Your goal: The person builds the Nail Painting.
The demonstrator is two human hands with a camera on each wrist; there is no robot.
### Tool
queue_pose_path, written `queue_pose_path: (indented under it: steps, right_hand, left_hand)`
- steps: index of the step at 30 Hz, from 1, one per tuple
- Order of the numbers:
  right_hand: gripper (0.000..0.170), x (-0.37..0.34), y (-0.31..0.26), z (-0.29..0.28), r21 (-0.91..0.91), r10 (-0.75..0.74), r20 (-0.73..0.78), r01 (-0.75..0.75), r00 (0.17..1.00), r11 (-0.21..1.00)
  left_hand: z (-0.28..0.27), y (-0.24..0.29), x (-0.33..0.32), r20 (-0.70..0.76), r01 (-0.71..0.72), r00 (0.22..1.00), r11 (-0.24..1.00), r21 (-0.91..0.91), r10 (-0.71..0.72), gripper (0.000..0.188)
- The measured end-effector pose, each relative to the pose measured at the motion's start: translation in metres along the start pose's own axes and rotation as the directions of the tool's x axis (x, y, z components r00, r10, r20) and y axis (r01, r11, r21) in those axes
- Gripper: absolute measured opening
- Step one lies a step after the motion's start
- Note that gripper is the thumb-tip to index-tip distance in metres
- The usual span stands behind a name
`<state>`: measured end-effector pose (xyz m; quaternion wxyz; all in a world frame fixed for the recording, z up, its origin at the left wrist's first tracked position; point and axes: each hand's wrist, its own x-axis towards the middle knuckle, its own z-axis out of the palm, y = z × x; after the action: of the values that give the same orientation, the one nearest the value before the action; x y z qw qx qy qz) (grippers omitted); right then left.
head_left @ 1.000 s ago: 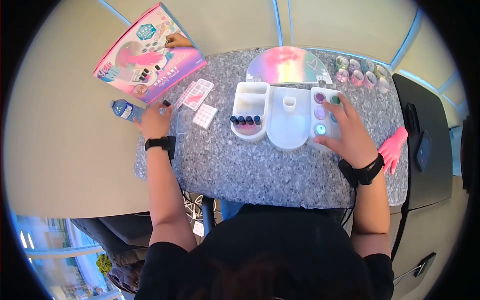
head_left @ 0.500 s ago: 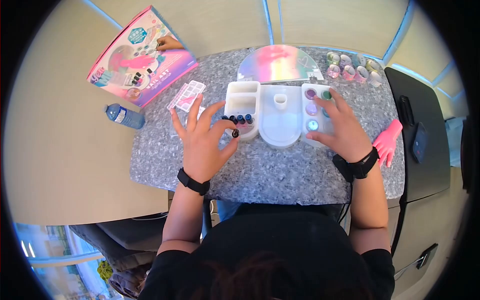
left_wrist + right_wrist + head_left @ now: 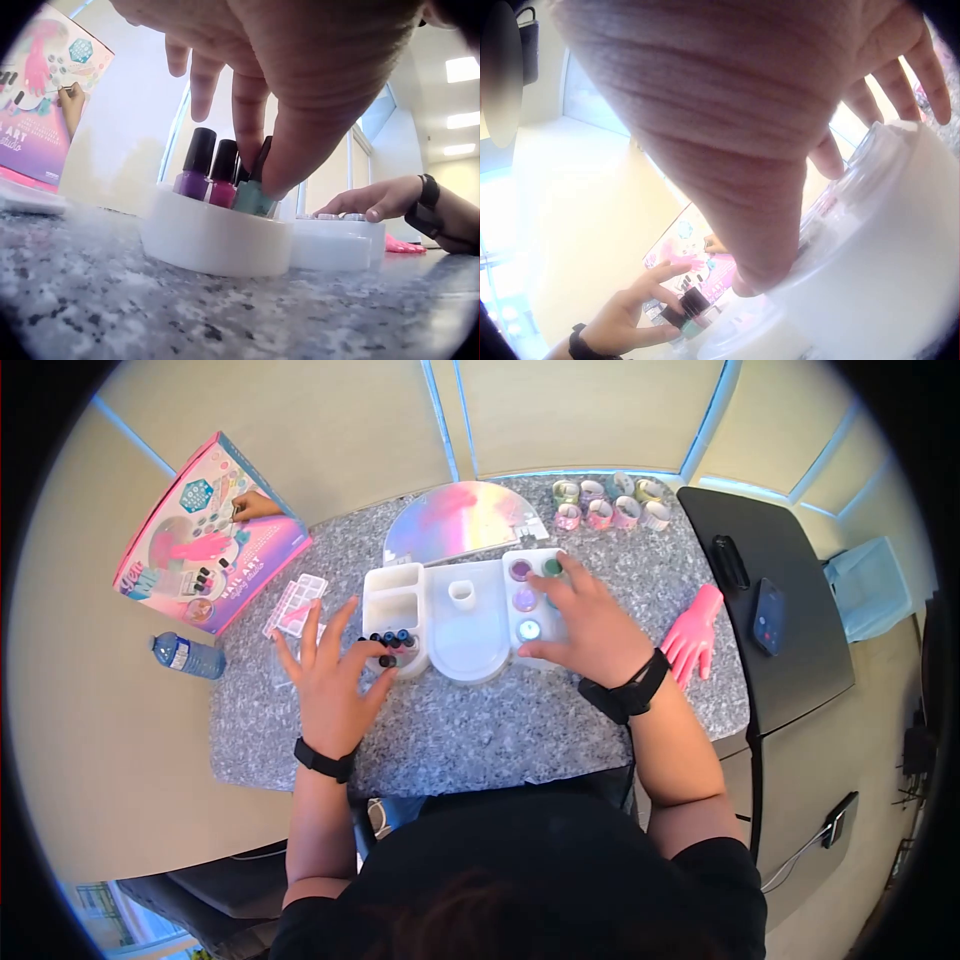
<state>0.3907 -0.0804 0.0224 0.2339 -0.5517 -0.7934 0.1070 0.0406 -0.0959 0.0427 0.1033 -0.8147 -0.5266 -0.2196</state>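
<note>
Left hand (image 3: 333, 698) pinches teal bottle (image 3: 253, 199) by its cap at the tray's (image 3: 468, 645) eight o'clock, slightly tilted, so it could catch the rim or knock the pink bottle (image 3: 223, 194) crowded beside it; right hand (image 3: 600, 632) spread over pots (image 3: 525, 599), three o'clock.

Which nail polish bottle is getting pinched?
The mint-green bottle: the left hand pinches its black cap. The purple bottle and pink bottle beside it aren't being pinched.
</note>
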Motion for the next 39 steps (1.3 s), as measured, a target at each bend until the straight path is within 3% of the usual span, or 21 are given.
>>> queue_pose_path:
  steps: [13,19,21,25,27,29,30,32,35,36,39]
  right_hand:
    - [0.094,0.018,0.014,0.003,0.130,0.075,0.025,-0.078,0.997,0.988]
    - [0.097,0.037,0.024,0.009,0.138,0.079,0.039,-0.084,0.996,0.987]
    - [0.097,0.041,0.020,0.010,0.130,0.086,0.036,-0.090,0.996,0.987]
    - [0.082,0.054,0.024,0.009,-0.136,-0.004,-0.097,-0.009,0.995,0.991]
    - [0.076,0.071,0.035,-0.002,-0.228,-0.073,-0.160,0.035,0.984,0.973]
    - [0.064,0.093,0.047,-0.025,-0.073,0.104,-0.220,-0.123,0.970,0.990]
    - [0.064,0.104,0.060,-0.028,-0.076,0.103,-0.220,-0.122,0.970,0.990]
    - [0.055,0.125,0.093,-0.023,-0.356,0.292,-0.143,-0.325,0.946,0.876]
    - [0.051,0.144,0.108,-0.005,-0.415,0.394,-0.119,-0.406,0.911,0.814]
    - [0.047,0.142,0.111,0.002,-0.437,0.354,-0.191,-0.402,0.916,0.805]
    - [0.040,0.156,0.121,0.007,-0.399,0.413,-0.156,-0.439,0.897,0.805]
  left_hand:
    - [-0.003,-0.001,-0.002,-0.117,-0.015,0.993,1.000,0.002,0.015,0.033]
    - [-0.015,0.019,0.004,-0.167,-0.077,0.984,0.994,-0.083,0.063,0.029]
    - [-0.017,0.029,0.010,-0.175,-0.138,0.979,0.972,-0.189,0.105,0.027]
    - [-0.023,0.045,0.034,-0.182,-0.239,0.964,0.930,-0.281,0.193,0.023]
    - [-0.022,0.043,0.047,-0.254,-0.377,0.921,0.837,-0.395,0.295,0.020]
    - [-0.007,0.039,0.053,-0.313,-0.396,0.910,0.790,-0.468,0.271,0.020]
    - [0.000,0.038,0.053,-0.364,-0.415,0.899,0.734,-0.537,0.243,0.021]
    - [0.002,0.039,0.048,-0.368,-0.414,0.899,0.734,-0.538,0.237,0.021]
    - [0.007,0.039,0.037,-0.388,-0.408,0.899,0.712,-0.572,0.203,0.022]
    - [0.010,0.041,0.034,-0.399,-0.394,0.902,0.689,-0.608,0.164,0.022]
    - [0.016,0.041,0.033,-0.413,-0.406,0.898,0.650,-0.642,0.153,0.021]
